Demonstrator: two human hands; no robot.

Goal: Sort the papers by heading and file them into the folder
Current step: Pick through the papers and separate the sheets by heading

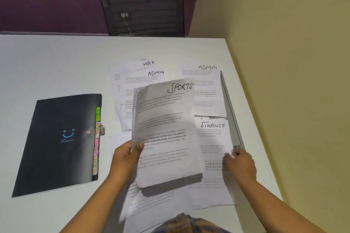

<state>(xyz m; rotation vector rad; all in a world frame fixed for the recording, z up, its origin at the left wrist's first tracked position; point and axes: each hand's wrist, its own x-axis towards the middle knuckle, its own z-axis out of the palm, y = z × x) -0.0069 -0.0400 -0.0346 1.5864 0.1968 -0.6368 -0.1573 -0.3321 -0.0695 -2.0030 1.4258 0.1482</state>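
My left hand (pixel 126 157) grips a stack of papers (pixel 166 134) by its left edge and holds it above the table; the top sheet is headed SPORTS. My right hand (pixel 239 166) rests on the FINANCE sheet (pixel 212 138) at its right edge, fingers curled on the paper. Two sheets headed ADMIN lie further back, one ADMIN sheet (pixel 206 89) at the right and another ADMIN sheet (pixel 144 85) in the middle over an HR sheet (pixel 132 66). A closed black folder (pixel 60 142) with coloured index tabs (pixel 97 138) lies at the left.
More loose sheets (pixel 157 202) lie under the held stack near the table's front edge. A grey strip (pixel 230 108) runs along the white table's (pixel 56 66) right side beside a yellow wall. A black mesh chair (pixel 144 7) stands behind the table.
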